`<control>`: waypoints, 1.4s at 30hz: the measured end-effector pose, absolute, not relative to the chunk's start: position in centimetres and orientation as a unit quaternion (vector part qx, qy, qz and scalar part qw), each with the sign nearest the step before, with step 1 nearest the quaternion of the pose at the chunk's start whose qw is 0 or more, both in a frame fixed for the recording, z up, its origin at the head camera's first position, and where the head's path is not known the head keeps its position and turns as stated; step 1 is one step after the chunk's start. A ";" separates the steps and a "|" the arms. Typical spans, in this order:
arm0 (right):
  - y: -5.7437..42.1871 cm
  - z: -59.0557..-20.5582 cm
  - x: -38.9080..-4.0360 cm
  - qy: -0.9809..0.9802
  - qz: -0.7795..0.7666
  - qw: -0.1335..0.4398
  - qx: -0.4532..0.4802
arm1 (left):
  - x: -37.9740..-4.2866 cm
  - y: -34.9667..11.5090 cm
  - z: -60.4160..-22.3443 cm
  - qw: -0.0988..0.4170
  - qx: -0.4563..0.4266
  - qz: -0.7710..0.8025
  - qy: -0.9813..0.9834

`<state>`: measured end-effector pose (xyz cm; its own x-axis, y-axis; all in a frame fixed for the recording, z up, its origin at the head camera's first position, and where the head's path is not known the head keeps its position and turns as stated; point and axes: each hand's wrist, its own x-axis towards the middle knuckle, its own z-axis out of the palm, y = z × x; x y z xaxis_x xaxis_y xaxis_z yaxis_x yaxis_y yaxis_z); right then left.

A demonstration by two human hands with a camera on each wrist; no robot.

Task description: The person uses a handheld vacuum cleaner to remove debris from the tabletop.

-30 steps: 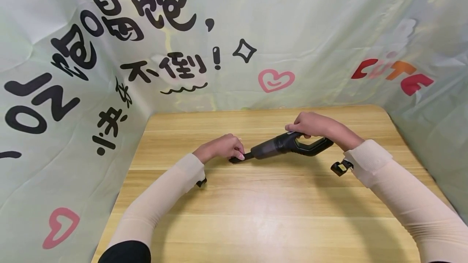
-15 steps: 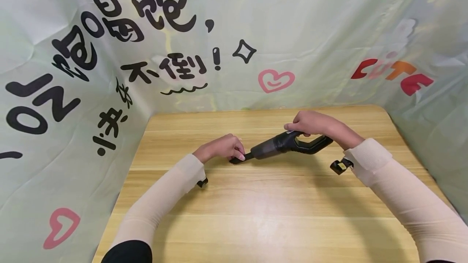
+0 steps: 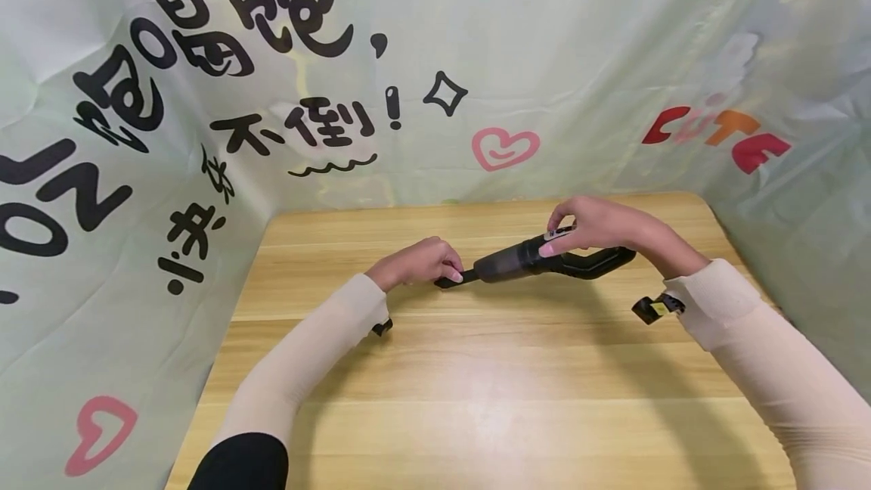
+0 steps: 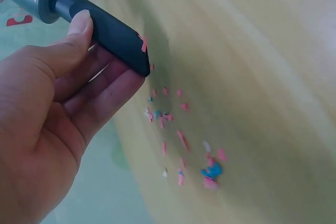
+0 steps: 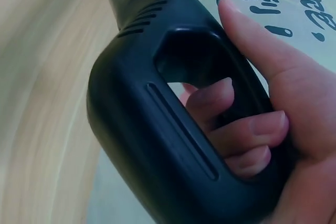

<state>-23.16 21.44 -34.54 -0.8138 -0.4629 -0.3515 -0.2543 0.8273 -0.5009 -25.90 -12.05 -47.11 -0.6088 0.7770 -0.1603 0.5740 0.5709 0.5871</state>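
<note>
A black handheld vacuum cleaner [image 3: 506, 262] is held just above the table, its narrow nozzle pointing left. My right hand [image 3: 599, 224] grips its loop handle [image 5: 173, 129]; in the right wrist view several fingers curl through the loop. In the head view the index finger arches over a light panel on top of the body. My left hand [image 3: 418, 261] pinches the flat nozzle [image 4: 107, 32] between thumb and fingers. A pink bit [image 4: 143, 43] shows at the nozzle's tip. Small pink, blue and white scraps [image 4: 181, 137] lie scattered on the table beyond it, in the left wrist view.
The wooden table [image 3: 476, 384] spreads out in front of me. A pale fabric backdrop [image 3: 578, 59] with printed lettering and hearts encloses its back and sides. A small black device [image 3: 656, 308] is strapped at my right wrist.
The vacuum cleaner and both hands have shifted slightly right and away from me. My right hand's index finger and thumb have changed position on the body's top. The head view has turned a little.
</note>
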 end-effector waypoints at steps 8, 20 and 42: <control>23.0 -35.0 -21.8 0.933 -0.235 0.204 -0.183 | -27.2 -10.4 -46.6 0.215 0.395 0.236 0.861; 24.7 -35.8 -19.6 0.938 -0.270 0.180 -0.119 | -28.6 -8.2 -45.5 0.205 0.440 0.207 0.850; 26.1 -39.1 -18.5 0.905 -0.347 0.230 -0.085 | -29.0 -7.5 -46.5 0.214 0.457 0.198 0.840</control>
<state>-18.54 26.14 -39.06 -0.8799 -0.3130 -0.3575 0.0058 0.7451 -0.6669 -28.97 -7.53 -46.50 -0.4900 0.8534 -0.1778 0.6836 0.5027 0.5291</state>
